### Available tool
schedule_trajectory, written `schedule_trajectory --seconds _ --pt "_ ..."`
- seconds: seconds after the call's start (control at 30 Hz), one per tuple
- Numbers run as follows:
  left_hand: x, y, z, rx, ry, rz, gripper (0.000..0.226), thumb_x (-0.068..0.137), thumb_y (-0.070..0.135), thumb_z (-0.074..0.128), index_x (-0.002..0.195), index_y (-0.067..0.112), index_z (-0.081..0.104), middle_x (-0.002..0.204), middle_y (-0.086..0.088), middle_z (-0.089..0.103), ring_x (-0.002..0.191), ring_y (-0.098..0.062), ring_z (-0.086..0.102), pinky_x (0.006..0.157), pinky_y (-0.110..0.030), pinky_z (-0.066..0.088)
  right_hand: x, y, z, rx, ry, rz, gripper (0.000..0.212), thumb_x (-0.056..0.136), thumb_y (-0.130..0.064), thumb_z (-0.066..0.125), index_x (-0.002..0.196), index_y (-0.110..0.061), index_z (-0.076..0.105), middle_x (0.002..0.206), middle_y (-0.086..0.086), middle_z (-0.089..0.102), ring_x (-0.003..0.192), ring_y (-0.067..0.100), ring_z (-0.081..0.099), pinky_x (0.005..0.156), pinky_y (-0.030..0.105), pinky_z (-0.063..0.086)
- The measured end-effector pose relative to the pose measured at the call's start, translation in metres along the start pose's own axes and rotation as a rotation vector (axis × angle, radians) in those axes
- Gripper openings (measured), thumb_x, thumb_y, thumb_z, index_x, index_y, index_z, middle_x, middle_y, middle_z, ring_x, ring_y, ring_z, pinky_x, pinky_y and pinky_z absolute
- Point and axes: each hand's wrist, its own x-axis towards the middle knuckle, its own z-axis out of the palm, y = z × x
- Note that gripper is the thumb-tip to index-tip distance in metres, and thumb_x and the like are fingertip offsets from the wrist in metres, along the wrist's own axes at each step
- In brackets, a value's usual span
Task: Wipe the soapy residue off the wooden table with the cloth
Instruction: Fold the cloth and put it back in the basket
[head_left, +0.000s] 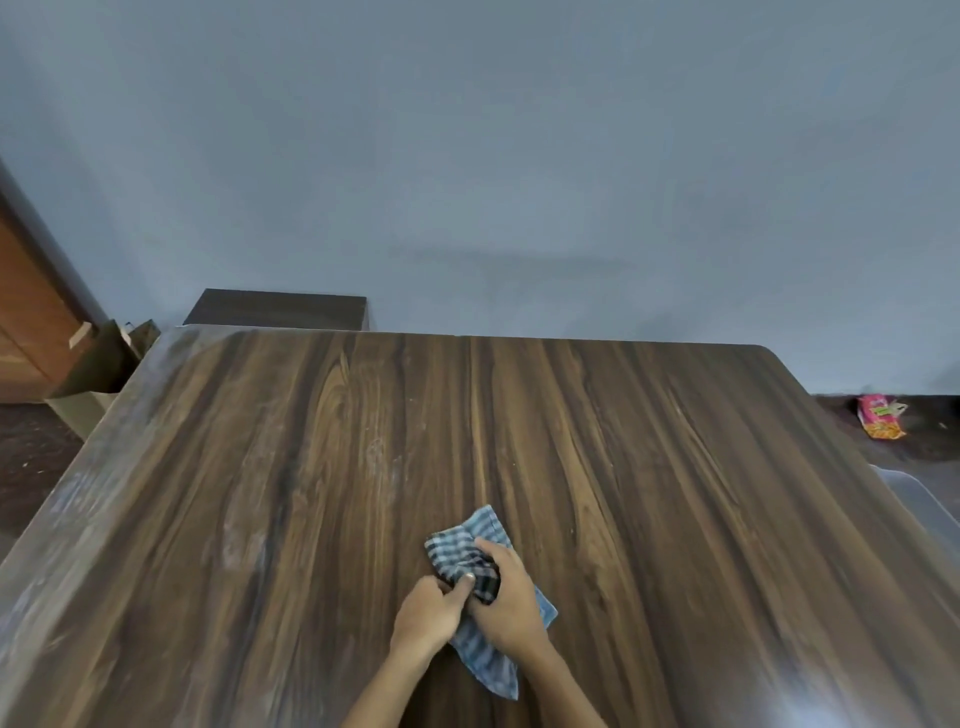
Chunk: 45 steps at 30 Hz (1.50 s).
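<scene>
A blue-and-white checked cloth lies bunched on the dark wooden table, near its front middle. My right hand lies on top of the cloth, fingers curled into its folds. My left hand sits just left of it, thumb and fingers pinching the cloth's edge. Whitish soapy residue streaks the table above the cloth. More residue smears the left side and the table's left edge.
A dark cabinet stands behind the table's far left corner against a grey-blue wall. A wooden door and a cardboard box are at the left. A pink packet lies on the floor at the right.
</scene>
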Motion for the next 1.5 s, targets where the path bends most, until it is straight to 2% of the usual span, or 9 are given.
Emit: schedule_trajectory --seconds 0.13,0.27,0.33,0.57,0.83,1.03,1.13,1.33,1.5 --pt "-0.004 0.007 -0.004 -0.265 -0.028 -0.012 0.032 0.087 0.044 0.056 0.072 0.016 0.055 0.066 0.002 0.057 0.061 -0.013 0.054 0.053 -0.026 0.037 0.002 -0.002 -0.027 0.063 -0.228 0.045 0.06 0.079 -0.017 0.072 0.129 -0.023 0.042 0.116 -0.011 0.049 0.11 0.001 0.047 0.077 0.0 0.036" --pt "-0.007 0.016 -0.01 -0.389 -0.139 0.18 0.028 0.092 0.027 0.053 0.068 0.016 0.045 0.075 0.0 0.056 0.063 -0.007 0.053 0.053 -0.019 0.038 0.007 -0.015 -0.044 0.181 -0.184 0.008 0.022 0.087 -0.03 0.066 0.102 -0.016 0.06 0.089 -0.01 0.059 0.082 0.002 0.056 0.07 0.009 0.045" --pt "-0.008 0.016 -0.017 -0.445 -0.175 0.28 0.03 0.093 0.024 0.054 0.067 0.012 0.042 0.071 0.0 0.052 0.061 -0.008 0.051 0.058 -0.019 0.039 0.008 -0.018 -0.051 0.237 -0.184 -0.037 0.03 0.084 -0.036 0.068 0.094 -0.008 0.064 0.082 -0.002 0.062 0.077 0.008 0.058 0.07 0.019 0.048" --pt "-0.022 0.034 -0.057 -0.513 -0.281 0.578 0.051 0.075 0.054 0.067 0.075 0.008 0.044 0.065 -0.002 0.045 0.06 -0.012 0.044 0.058 -0.023 0.04 0.019 -0.048 -0.1 0.165 -0.306 -0.237 0.04 0.081 -0.04 0.07 0.089 -0.007 0.05 0.089 0.004 0.063 0.081 0.014 0.062 0.077 0.036 0.053" --pt "-0.06 0.103 -0.116 -0.641 -0.372 0.702 0.065 0.056 0.055 0.081 0.084 0.005 0.05 0.086 -0.012 0.063 0.081 -0.022 0.063 0.073 -0.033 0.054 0.035 -0.143 -0.179 -0.078 -0.498 -0.254 0.058 0.068 -0.04 0.078 0.113 -0.015 0.052 0.1 0.001 0.067 0.085 0.006 0.066 0.075 0.022 0.053" --pt "-0.086 0.138 -0.138 -0.745 -0.419 0.649 0.058 0.082 0.048 0.059 0.122 0.007 0.055 0.12 -0.015 0.063 0.111 -0.028 0.06 0.094 -0.039 0.049 0.041 -0.206 -0.226 -0.277 -0.667 -0.259 0.034 0.079 -0.029 0.07 0.109 -0.013 0.067 0.104 -0.004 0.07 0.094 0.009 0.066 0.087 0.022 0.05" --pt "-0.096 0.153 -0.142 -0.84 -0.467 0.556 0.055 0.087 0.048 0.046 0.124 0.009 0.056 0.124 -0.015 0.061 0.114 -0.028 0.058 0.102 -0.042 0.041 0.044 -0.22 -0.232 -0.029 -0.57 -0.315 0.019 0.082 -0.024 0.066 0.094 -0.01 0.069 0.089 0.0 0.072 0.083 0.011 0.068 0.081 0.026 0.053" --pt "-0.117 0.186 -0.152 -1.063 -0.565 0.826 0.073 0.068 0.032 0.08 0.128 0.005 0.049 0.129 -0.02 0.055 0.119 -0.032 0.053 0.099 -0.048 0.044 0.045 -0.23 -0.205 0.937 -0.635 -0.202 0.06 0.065 -0.031 0.084 0.112 0.001 0.065 0.118 0.022 0.062 0.109 0.032 0.06 0.103 0.045 0.042" --pt "-0.122 0.206 -0.156 -0.91 -0.307 0.851 0.044 0.084 -0.001 0.061 0.119 0.016 0.042 0.1 -0.016 0.065 0.083 -0.023 0.068 0.072 -0.036 0.057 0.036 -0.226 -0.198 0.954 -0.697 -0.082 0.071 0.076 -0.052 0.063 0.122 0.002 0.057 0.122 0.023 0.059 0.11 0.032 0.06 0.097 0.043 0.048"
